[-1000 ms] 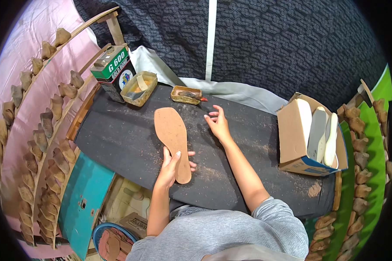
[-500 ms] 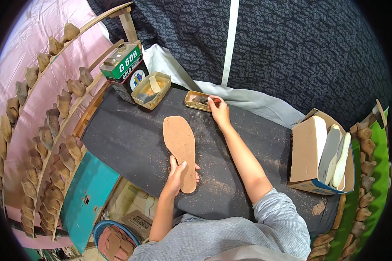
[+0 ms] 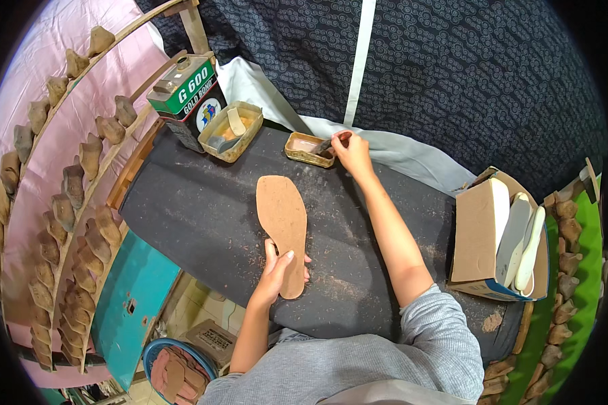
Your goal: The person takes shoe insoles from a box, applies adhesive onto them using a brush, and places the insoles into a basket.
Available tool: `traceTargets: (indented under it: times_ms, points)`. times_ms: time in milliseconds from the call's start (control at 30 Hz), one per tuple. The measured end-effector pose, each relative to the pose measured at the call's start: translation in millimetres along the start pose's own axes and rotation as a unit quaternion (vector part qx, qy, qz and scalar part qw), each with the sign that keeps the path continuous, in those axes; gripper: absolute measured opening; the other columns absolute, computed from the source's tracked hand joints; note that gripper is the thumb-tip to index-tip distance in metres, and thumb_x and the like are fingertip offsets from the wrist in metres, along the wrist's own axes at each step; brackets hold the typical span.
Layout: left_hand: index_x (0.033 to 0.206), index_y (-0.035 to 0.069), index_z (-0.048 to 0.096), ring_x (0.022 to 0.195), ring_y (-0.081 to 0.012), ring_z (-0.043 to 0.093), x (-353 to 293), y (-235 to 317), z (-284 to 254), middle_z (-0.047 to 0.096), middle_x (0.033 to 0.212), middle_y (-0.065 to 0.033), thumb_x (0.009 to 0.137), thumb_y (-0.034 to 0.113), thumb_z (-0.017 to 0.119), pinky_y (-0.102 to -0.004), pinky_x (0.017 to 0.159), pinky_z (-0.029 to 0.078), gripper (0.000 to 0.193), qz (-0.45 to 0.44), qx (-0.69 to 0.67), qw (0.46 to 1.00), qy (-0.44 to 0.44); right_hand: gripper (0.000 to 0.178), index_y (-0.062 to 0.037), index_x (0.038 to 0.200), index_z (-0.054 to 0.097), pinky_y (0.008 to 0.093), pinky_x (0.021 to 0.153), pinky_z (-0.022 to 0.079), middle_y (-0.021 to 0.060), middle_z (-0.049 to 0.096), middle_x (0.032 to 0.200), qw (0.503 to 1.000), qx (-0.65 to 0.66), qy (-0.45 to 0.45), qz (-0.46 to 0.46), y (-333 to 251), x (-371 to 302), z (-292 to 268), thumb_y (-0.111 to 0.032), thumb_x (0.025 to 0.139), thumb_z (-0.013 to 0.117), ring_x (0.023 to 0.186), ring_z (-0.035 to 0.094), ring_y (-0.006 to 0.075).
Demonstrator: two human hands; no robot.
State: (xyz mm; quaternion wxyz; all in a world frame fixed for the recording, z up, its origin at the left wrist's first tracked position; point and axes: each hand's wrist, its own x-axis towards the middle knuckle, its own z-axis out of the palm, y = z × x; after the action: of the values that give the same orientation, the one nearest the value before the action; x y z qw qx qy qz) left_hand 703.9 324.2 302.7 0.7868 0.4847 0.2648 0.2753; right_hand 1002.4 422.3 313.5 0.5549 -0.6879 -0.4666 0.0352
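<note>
A tan insole [image 3: 282, 209] is held upright over the table by its narrow heel end in my left hand [image 3: 273, 275]. The thumb lies across its face and fingertips show past the far edge. My right hand [image 3: 356, 156] pinches a dark brush-like tool [image 3: 323, 146] with a reddish-brown handle. That tool's tip dips into a small rectangular tub [image 3: 309, 159], which has a pale pinkish substance inside. Left of it stands a larger plastic tub [image 3: 231, 154] with yellowish residue, a pale scraper and a grey piece in it.
A green and black metal can [image 3: 189, 94] stands at the back left. A cardboard box [image 3: 477, 253] of white and grey soles sits on the right. Wooden shoe lasts [image 3: 73, 185] line the left racks. Below is a blue basin [image 3: 153, 351] of cut pieces.
My right hand has shifted slightly right and up, tilting the handle higher over the small tub. The insole stays in my left hand, almost unmoved.
</note>
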Motion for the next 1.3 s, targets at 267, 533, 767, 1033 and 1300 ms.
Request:
traceTargets:
  times_ms: [267, 533, 767, 1033, 1300]
  points:
    - [0.117, 0.012, 0.018, 0.065, -0.0233, 0.060, 1, -3, 2, 0.056, 0.091, -0.0200, 0.095, 0.020, 0.038, -0.0363, 0.059, 0.053, 0.031, -0.010, -0.012, 1.000, -0.016, 0.024, 0.0056, 0.079, 0.061, 0.0381, 0.061, 0.050, 0.0228, 0.063, 0.069, 0.987, -0.113, -0.043, -0.104, -18, 19, -9, -0.018, 0.078, 0.060, 0.064, 0.065, 0.0330]
    - [0.121, 0.012, 0.017, 0.065, -0.0245, 0.059, -2, 1, 0, 0.056, 0.092, -0.0201, 0.093, 0.022, 0.039, -0.0373, 0.059, 0.052, 0.036, 0.002, -0.010, 1.000, -0.006, 0.023, 0.0054, 0.079, 0.061, 0.0411, 0.063, 0.050, 0.0253, 0.061, 0.068, 0.991, -0.120, -0.013, -0.065, -15, 19, -2, -0.018, 0.077, 0.060, 0.067, 0.064, 0.0378]
    - [0.127, 0.012, 0.015, 0.065, -0.0252, 0.059, -5, 4, -2, 0.055, 0.091, -0.0198, 0.092, 0.021, 0.038, -0.0379, 0.059, 0.052, 0.042, 0.016, -0.011, 1.000, 0.016, 0.024, 0.0054, 0.079, 0.061, 0.0392, 0.062, 0.050, 0.0241, 0.062, 0.067, 0.992, -0.117, -0.002, -0.052, -21, 14, -12, -0.019, 0.079, 0.061, 0.065, 0.065, 0.0355]
    - [0.131, 0.009, 0.014, 0.066, -0.0223, 0.059, -12, 12, 5, 0.056, 0.095, -0.0200, 0.096, 0.024, 0.031, -0.0358, 0.061, 0.052, 0.042, 0.028, -0.015, 0.999, -0.007, 0.018, 0.0013, 0.097, 0.060, 0.0221, 0.057, 0.049, 0.0058, 0.063, 0.074, 0.956, 0.291, 0.028, -0.031, -110, -52, -60, -0.015, 0.093, 0.054, 0.063, 0.061, 0.0093]
    - [0.131, 0.007, 0.015, 0.066, -0.0225, 0.058, -17, 18, 27, 0.056, 0.095, -0.0210, 0.097, 0.029, 0.027, -0.0355, 0.062, 0.051, 0.042, 0.051, -0.003, 0.997, -0.055, 0.020, 0.0027, 0.103, 0.059, 0.0246, 0.065, 0.052, 0.0071, 0.063, 0.082, 0.914, 0.398, -0.045, -0.058, -151, -119, -72, -0.013, 0.091, 0.056, 0.070, 0.062, 0.0110]
